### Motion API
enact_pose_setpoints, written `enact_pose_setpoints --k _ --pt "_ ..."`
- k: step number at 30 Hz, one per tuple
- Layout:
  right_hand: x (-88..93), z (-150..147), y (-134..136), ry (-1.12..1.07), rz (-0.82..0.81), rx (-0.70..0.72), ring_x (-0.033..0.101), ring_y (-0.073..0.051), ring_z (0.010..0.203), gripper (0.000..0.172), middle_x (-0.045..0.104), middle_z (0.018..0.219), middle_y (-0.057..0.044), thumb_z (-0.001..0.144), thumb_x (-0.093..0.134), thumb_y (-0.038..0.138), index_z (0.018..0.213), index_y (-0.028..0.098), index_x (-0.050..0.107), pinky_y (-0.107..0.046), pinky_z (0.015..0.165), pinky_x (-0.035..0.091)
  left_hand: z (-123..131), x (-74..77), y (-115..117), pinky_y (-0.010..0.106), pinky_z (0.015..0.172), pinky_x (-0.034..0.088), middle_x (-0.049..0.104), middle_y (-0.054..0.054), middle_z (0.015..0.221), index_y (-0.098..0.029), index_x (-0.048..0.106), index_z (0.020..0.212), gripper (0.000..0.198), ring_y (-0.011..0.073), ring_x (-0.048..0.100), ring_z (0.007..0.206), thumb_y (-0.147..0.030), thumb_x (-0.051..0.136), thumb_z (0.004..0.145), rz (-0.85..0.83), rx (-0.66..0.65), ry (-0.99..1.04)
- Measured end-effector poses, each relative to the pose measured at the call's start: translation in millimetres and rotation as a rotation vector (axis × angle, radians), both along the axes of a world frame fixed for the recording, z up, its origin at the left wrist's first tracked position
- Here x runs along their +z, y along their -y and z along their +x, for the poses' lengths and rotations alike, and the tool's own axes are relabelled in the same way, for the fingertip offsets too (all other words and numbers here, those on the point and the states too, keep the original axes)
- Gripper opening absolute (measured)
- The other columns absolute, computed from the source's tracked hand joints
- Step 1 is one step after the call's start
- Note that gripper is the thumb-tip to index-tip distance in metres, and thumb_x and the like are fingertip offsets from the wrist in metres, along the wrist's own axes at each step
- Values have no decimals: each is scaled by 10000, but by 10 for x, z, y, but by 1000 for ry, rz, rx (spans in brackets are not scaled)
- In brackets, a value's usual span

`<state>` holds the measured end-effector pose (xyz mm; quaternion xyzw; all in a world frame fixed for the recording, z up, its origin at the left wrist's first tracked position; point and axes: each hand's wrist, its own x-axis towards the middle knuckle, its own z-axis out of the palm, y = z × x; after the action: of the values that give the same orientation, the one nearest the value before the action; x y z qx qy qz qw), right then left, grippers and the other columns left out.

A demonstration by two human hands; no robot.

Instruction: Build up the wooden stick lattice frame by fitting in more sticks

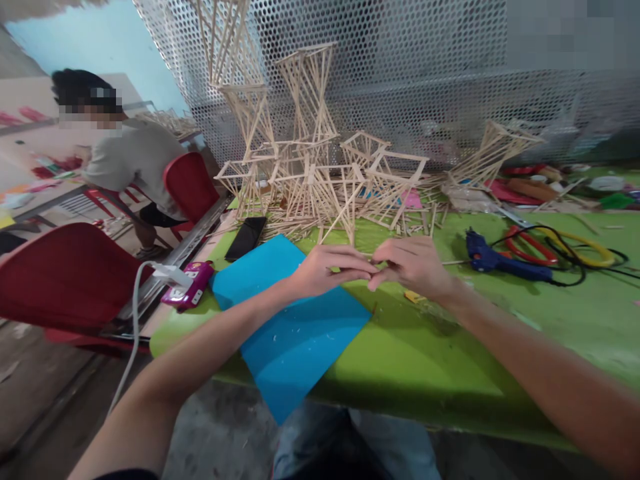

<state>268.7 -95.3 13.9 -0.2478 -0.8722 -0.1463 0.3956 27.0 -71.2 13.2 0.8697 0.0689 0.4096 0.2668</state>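
Note:
Over the table's near middle, my left hand (333, 270) and my right hand (413, 267) meet at the fingertips, both closed in a pinch. A thin wooden stick (455, 262) shows past the right hand, and a bit of it appears between the hands; the fingers hide the rest. Beneath the left hand and forearm lies a blue sheet (295, 340), its near corner hanging over the table edge. Just beyond the hands stand frames built of thin wooden sticks (337, 193). A small yellow piece (413, 297) lies below the right hand.
On the green table (500, 373) lie a blue glue gun (505, 260), red-handled (533, 245) and yellow-handled tools (580, 247), and a black phone (246, 239). A purple power socket (189, 285) with a white plug sits at left. Taller stick towers (310, 93) stand behind. Another person (135, 147) sits beyond red chairs (65, 280).

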Motion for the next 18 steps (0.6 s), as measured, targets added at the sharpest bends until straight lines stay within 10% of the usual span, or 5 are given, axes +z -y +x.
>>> enact_pose_setpoints --k 18 --pt "20 -23 38 -192 -66 -62 589 -119 550 571 702 739 -3 831 704 758 946 198 718 -290 555 408 -81 53 -69 228 633 496 588 26 849 -180 573 997 239 98 578 692 -407 548 1067 -225 8 -31"
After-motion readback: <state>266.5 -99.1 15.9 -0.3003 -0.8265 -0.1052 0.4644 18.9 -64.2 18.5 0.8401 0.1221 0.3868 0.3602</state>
